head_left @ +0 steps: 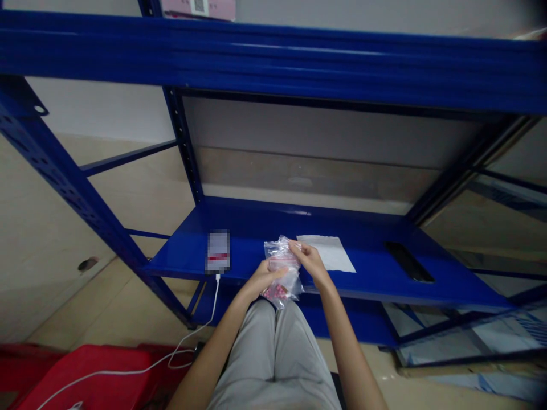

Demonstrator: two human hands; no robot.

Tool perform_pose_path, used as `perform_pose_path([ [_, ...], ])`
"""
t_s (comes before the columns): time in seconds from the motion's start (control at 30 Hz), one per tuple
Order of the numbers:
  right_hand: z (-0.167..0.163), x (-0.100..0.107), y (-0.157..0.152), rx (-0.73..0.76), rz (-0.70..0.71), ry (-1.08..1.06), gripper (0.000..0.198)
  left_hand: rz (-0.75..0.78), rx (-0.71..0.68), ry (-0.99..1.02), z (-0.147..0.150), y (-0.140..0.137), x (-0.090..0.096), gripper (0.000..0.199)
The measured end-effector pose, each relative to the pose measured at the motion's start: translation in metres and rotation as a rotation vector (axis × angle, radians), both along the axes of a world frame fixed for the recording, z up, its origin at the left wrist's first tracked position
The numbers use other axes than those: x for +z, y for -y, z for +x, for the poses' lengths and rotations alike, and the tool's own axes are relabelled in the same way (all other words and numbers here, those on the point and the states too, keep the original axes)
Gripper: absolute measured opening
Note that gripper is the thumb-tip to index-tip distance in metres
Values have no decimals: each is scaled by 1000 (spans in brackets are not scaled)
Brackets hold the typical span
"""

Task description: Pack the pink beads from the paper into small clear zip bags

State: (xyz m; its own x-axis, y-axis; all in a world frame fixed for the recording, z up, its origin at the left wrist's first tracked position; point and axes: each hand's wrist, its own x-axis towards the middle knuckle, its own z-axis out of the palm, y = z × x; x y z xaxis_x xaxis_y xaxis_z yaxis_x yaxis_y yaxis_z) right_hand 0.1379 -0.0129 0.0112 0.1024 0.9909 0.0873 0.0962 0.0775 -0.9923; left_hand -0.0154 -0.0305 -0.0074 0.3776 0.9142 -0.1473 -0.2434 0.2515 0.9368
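Note:
Clear zip-lock bags [285, 259] with a pink seal line are held above my lap, at the front edge of the blue shelf. Small pink and reddish pieces [277, 292] lie at the bottom of the plastic; their kind is too small to make out. My left hand [265, 277] grips the bags from the left, thumb across the front. At the upper right edge, my right hand [308, 259] pinches the plastic near its top. A white sheet of paper [331, 253] lies on the shelf just beyond my right hand.
On the blue metal shelf [256, 219] a blurred-screen phone [218, 253] with a white charging cable [215, 302] lies at left, a black phone [409, 262] at right. A blue beam [273, 62] crosses above. A red plastic stool or bin [94, 370] stands lower left.

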Motion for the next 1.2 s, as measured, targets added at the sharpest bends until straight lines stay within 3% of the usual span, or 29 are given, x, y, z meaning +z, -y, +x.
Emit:
perform_pose_path([
  [0.1, 1, 1, -2, 16, 4, -30, 41, -30, -63, 12, 0, 4, 3, 48],
  [0.2, 13, 14, -4, -263, 91, -113, 47, -28, -94, 11, -2, 5, 4, 45],
  [0.3, 29, 35, 0, -520, 235, -149, 51, -37, 2, 31, -4, 4, 1, 46],
  [0.37, 33, 45, 7, -440, 223, -106, 48, -51, 72, 51, -4, 2, -2, 48],
  [0.47, 26, 43, 15, -35, 61, 42, 41, -75, 93, 78, 1, 0, -7, 49],
  [0.53, 16, 32, 18, 130, 34, 151, 36, -107, 100, 105, 5, 0, -8, 50],
  [0.7, -6, 1, 18, -6, 195, 300, 22, -206, 88, 188, 8, 3, -6, 56],
  [0.83, -16, -4, 24, -86, 207, 367, 17, -162, 97, 185, 6, 8, -3, 59],
  [0.97, -15, 2, 29, 56, 208, 308, 26, -11, 104, 81, -2, 13, -3, 52],
  [1.03, -11, 5, 28, 56, 186, 246, 34, 0, 32, 15, -8, 15, -6, 51],
  [1.13, -6, 8, 26, -56, 207, 267, 37, 4, -136, -80, -14, 15, -10, 48],
  [1.2, -5, 8, 24, 1, 217, 324, 33, 29, -229, -90, -15, 15, -11, 44],
])
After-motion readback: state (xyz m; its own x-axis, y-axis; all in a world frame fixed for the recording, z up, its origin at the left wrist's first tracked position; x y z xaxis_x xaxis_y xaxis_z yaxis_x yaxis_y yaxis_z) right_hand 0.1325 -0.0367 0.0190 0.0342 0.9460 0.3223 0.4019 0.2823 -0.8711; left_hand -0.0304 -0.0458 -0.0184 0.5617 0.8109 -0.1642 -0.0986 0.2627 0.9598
